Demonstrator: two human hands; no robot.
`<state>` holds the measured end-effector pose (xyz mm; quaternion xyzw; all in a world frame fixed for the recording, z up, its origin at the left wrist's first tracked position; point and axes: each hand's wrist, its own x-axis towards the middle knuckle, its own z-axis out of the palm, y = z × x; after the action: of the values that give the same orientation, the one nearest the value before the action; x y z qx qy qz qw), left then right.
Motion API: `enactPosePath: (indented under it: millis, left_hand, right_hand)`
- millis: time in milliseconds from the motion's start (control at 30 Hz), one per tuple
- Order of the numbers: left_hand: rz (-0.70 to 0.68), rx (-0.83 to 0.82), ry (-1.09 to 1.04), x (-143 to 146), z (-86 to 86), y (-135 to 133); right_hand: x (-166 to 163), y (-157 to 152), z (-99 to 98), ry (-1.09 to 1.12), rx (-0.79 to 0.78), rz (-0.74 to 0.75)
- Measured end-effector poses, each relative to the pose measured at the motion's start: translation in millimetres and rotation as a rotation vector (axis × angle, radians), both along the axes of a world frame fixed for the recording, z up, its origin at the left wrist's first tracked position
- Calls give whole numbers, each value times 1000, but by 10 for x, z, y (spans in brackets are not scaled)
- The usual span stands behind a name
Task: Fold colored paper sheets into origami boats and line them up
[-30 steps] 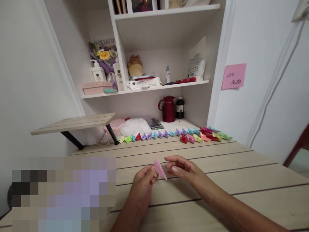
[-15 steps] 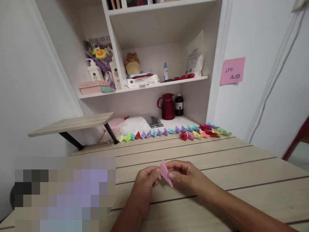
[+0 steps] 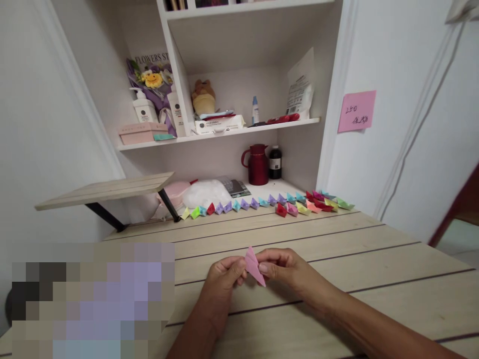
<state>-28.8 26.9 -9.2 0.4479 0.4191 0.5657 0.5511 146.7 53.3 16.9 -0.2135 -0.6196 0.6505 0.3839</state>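
A folded piece of pink paper (image 3: 253,267), roughly triangular, is held above the wooden tabletop (image 3: 337,279). My left hand (image 3: 226,273) pinches its left edge between thumb and fingers. On the other side, my right hand (image 3: 280,265) grips it with the thumb in front and the fingers behind. Parts of the fingertips are hidden by the paper. Farther back, several small folded paper boats (image 3: 245,203) in many colours stand in rows along the rear of the table.
A small raised wooden shelf (image 3: 108,189) on black legs stands at the back left. Behind the boats are a white plastic bag (image 3: 205,193), a dark red jug (image 3: 258,165) and a dark bottle (image 3: 275,162). The lower left is pixelated.
The pink paper has turned slightly, so more of its flat face shows. Both hands keep their hold on it. The whole view has shifted a little.
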Motion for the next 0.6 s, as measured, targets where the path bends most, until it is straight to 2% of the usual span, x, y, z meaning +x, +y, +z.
enactPosePath:
  millis: [300,467,600]
  left_hand:
    - [4,20,68,-18,-50,38]
    - [62,85,186,49,-72,57]
    - [181,174,251,130,-60,50]
  right_hand:
    - [-13,-5,31,-2,34,18]
    - [-40,17,-63,-80,87,-122]
    - [-24,27,-119,-164,186,-236]
